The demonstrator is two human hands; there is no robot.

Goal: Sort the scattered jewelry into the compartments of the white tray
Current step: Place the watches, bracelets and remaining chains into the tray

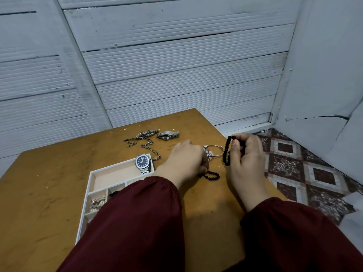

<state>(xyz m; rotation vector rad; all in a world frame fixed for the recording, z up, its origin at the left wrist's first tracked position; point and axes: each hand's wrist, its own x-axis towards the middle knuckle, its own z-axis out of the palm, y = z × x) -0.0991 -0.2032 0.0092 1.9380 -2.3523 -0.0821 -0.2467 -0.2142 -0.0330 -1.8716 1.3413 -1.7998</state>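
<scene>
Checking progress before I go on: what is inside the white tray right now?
A silver watch lies in the long far compartment of the white tray. A small compartment holds small pale pieces; the next, something dark. The left sleeve covers the rest.

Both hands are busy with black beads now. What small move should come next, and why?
Probably the left hand should lift the loose black beads off the table, since it seems to grip their end, while the right hand holds another black bead strand up. The white tray sits just left of it, with room beside the watch.
</scene>
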